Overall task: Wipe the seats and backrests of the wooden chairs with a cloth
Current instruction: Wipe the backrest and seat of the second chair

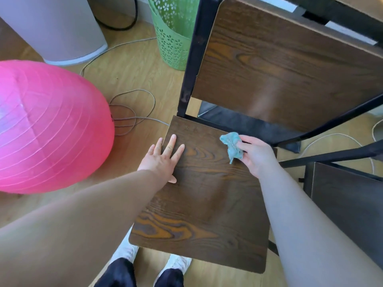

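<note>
Gripping cloth [233, 147], right hand [258, 156], left hand [162, 159] on seat [207, 204], basket [176, 38] nearby

Small teal cloth [233, 147], crumpled, pinched in right grip [256, 156] over seat's far-right part. Seat [203, 204]: dark brown wood w/ bold grain, flat, black frame. Backrest [290, 65]: same wood, upright. 2nd chair [350, 204] just right.

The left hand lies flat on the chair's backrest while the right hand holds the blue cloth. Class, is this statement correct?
Not quite. The head view shows the left hand lying flat on the chair's seat, not on the backrest. The rest stands: the right hand holds the blue cloth.
</note>
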Demonstrator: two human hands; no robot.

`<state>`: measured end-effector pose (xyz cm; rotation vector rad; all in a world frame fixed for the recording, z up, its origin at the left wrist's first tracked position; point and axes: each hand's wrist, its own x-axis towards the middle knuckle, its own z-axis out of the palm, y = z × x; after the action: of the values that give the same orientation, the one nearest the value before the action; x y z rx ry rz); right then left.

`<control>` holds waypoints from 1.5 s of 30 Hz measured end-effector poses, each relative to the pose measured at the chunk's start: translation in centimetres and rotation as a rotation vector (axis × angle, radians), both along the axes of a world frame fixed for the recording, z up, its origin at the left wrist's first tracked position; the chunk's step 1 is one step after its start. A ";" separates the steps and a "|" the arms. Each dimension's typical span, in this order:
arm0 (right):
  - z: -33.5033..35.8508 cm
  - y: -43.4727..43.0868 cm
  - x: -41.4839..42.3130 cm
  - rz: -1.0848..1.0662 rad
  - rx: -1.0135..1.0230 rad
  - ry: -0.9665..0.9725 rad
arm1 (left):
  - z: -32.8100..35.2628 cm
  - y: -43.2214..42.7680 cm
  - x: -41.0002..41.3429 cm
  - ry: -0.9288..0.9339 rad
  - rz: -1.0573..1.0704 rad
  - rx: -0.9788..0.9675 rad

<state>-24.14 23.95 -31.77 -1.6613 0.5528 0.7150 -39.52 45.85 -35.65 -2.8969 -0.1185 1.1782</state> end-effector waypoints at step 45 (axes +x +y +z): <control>-5.4 14.5 -12.0 0.873 -0.483 -0.754 | -1.0 8.8 -5.6 -0.214 0.249 -0.100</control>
<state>-36.12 38.41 -37.19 -2.4628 -0.6352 0.4920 -45.15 54.65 -36.61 -3.1624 -0.4478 0.9178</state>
